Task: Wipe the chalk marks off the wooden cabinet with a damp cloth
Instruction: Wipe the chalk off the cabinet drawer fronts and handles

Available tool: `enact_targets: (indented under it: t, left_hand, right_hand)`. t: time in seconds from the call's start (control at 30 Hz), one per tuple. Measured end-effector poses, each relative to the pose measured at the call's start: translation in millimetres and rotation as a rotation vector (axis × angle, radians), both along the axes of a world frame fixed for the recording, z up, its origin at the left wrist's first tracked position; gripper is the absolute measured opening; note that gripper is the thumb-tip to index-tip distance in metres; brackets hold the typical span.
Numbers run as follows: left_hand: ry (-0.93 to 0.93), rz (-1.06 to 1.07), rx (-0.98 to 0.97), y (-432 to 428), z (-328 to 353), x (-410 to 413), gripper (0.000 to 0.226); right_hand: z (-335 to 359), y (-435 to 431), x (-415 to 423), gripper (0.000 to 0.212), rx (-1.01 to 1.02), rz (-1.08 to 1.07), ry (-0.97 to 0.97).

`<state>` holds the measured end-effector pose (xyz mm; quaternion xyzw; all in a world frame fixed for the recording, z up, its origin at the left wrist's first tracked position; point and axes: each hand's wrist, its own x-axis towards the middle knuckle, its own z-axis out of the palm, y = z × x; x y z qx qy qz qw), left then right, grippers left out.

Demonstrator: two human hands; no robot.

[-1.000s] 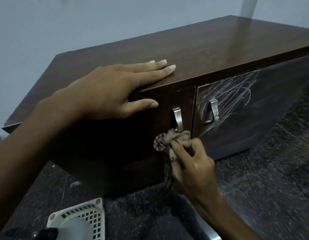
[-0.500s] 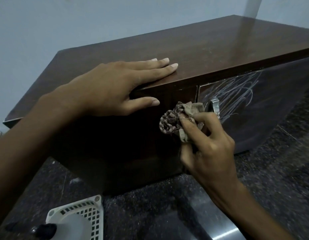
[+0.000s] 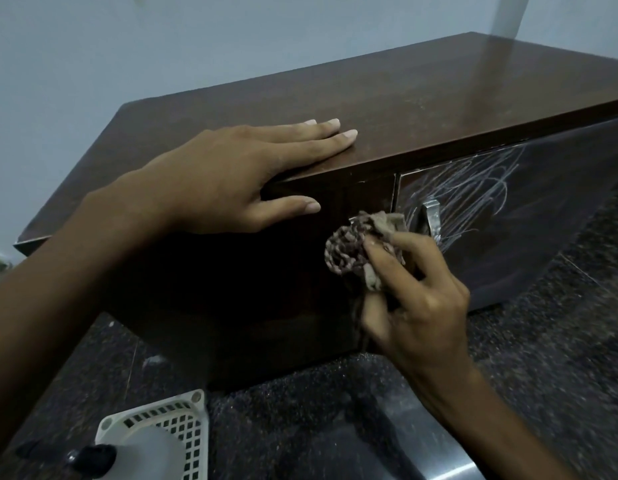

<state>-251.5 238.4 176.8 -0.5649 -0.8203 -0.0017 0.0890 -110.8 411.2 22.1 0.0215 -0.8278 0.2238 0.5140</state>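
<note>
The dark wooden cabinet point(image 3: 387, 109) stands on the floor, seen from above and in front. White chalk marks point(image 3: 480, 188) scribble across its right door around a metal handle point(image 3: 432, 218). My left hand point(image 3: 231, 181) lies flat on the cabinet's top front edge, thumb hanging over the left door, holding nothing. My right hand point(image 3: 418, 299) is shut on a bunched brown patterned cloth point(image 3: 356, 251), pressed against the front where the two doors meet. The cloth hides the left door's handle.
The floor is dark speckled stone point(image 3: 543, 358). A white perforated plastic basket point(image 3: 169, 431) sits at the lower left, with a pale spray bottle and its black nozzle point(image 3: 89, 457) in front of it. A pale wall rises behind the cabinet.
My right hand has lifted the cloth from below the left handle up to handle height at the seam between the doors, then held near there. My left hand has stayed in place.
</note>
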Motion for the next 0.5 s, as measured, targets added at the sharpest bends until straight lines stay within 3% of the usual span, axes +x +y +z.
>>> enact_targets:
  t: [0.2,0.33,0.5]
  left_hand:
    - [0.003,0.013,-0.006,-1,1,1,0.071]
    - [0.015,0.012,-0.017,0,1,2,0.072]
    - [0.007,0.018,-0.014,0,2,4,0.071]
  right_hand:
    - [-71,14,8,0.027,-0.100,-0.007,-0.194]
    - [-70,19,9,0.028,-0.220,-0.026,-0.046]
    - [-30,24,-12,0.029,-0.103,-0.044,0.114]
